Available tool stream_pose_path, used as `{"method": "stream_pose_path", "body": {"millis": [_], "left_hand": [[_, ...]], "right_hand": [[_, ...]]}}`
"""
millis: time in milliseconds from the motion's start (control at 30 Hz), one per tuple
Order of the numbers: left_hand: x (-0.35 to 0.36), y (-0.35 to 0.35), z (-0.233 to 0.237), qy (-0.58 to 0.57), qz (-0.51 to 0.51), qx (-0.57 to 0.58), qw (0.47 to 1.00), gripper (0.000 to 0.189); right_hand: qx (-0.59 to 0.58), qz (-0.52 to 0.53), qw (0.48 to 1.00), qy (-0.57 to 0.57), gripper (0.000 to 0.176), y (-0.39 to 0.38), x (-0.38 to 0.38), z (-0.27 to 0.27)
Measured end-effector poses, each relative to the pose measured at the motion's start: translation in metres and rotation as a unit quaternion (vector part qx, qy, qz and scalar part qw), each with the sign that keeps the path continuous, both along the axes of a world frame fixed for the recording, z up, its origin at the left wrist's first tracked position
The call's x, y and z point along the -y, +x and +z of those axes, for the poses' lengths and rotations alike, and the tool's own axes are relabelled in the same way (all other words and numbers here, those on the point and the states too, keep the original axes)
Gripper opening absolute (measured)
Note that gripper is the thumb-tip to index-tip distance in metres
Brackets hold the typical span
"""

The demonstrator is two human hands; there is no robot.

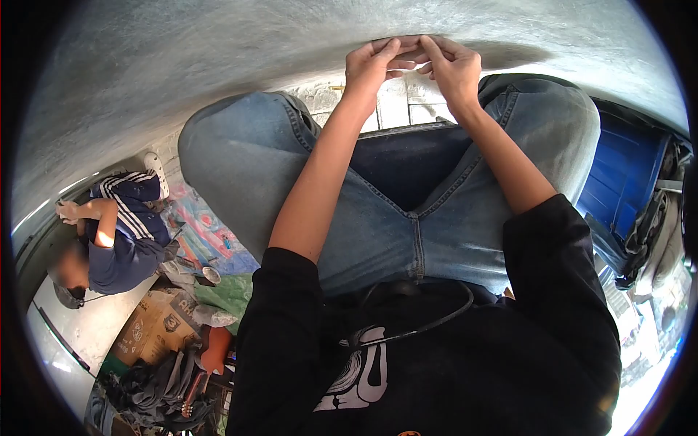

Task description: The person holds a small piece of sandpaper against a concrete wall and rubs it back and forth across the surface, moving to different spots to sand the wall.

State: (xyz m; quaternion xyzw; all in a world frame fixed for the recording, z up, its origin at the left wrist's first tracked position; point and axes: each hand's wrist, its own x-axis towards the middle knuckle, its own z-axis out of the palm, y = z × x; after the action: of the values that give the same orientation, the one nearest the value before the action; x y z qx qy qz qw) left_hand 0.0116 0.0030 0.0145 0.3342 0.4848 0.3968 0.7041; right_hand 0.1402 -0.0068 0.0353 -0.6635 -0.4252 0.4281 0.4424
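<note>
While the grey curved panel (pixel 218 54) spans the area beyond the knees, the left hand (pixel 369 71) and right hand (pixel 456 73) sit close together at its near edge, seemingly for matched control. Fingers: bent, thumbs drawn inward; any pinched item, cannot tell. Another person (pixel 127 251): left, well apart.

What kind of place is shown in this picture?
Probably a workshop or repair area: a large grey curved panel over the person's knees, a cardboard box, and a co-worker sitting nearby.
</note>
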Motion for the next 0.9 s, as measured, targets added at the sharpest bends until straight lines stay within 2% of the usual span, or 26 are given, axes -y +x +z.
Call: {"method": "stream_pose_path", "body": {"millis": [67,100,233,333,367,433,500,567,600,633,667,700,767,900], "left_hand": [[0.004,-0.005,0.000,-0.056,0.037,0.045,0.997,0.025],[0.005,-0.009,0.002,-0.056,0.037,0.045,0.997,0.025],[0.004,-0.034,0.006,-0.058,0.094,-0.039,0.993,0.023],[0.002,-0.037,0.004,0.093,0.108,-0.239,0.960,0.016],[0.002,-0.035,0.005,0.093,0.107,-0.239,0.961,0.016],[0.002,-0.033,0.006,0.166,0.095,-0.327,0.925,0.017],[-0.006,-0.031,-0.018,0.213,0.057,-0.364,0.905,0.019],[-0.006,-0.016,-0.023,0.135,0.045,-0.288,0.947,0.018],[-0.005,-0.009,-0.014,0.135,0.045,-0.288,0.947,0.018],[-0.003,-0.002,-0.005,0.052,0.071,-0.147,0.985,0.018],[0.000,0.001,0.000,-0.032,0.095,-0.003,0.995,0.018],[0.001,0.000,0.000,-0.032,0.094,-0.004,0.995,0.018],[0.001,0.000,0.002,-0.027,0.050,0.014,0.998,0.021],[0.005,-0.010,0.004,-0.043,0.083,-0.016,0.996,0.024]], "right_hand": [[0.041,0.057,0.997,0.027,0.020,-0.006,-0.003,0.004],[0.060,0.074,0.995,0.005,0.022,-0.010,-0.004,0.004],[-0.024,0.077,0.995,-0.060,0.022,-0.035,-0.011,-0.013],[-0.274,0.042,0.938,-0.210,0.021,-0.037,-0.008,-0.028],[-0.274,0.041,0.938,-0.210,0.021,-0.036,-0.006,-0.032],[-0.290,0.072,0.932,-0.205,0.021,-0.033,-0.005,-0.041],[-0.270,0.052,0.944,-0.183,0.021,-0.023,-0.002,-0.041],[-0.248,0.031,0.955,-0.159,0.021,-0.011,0.000,-0.037],[-0.188,0.032,0.975,-0.112,0.021,-0.005,0.000,-0.030],[-0.128,0.032,0.989,-0.066,0.022,0.000,-0.001,-0.023],[-0.042,0.055,0.997,-0.012,0.023,0.002,-0.003,-0.016],[-0.043,0.054,0.998,-0.012,0.023,0.002,-0.004,-0.009],[0.031,0.056,0.997,-0.033,0.023,0.000,-0.004,0.004],[0.061,0.087,0.992,-0.069,0.023,-0.012,-0.009,0.013]]}}
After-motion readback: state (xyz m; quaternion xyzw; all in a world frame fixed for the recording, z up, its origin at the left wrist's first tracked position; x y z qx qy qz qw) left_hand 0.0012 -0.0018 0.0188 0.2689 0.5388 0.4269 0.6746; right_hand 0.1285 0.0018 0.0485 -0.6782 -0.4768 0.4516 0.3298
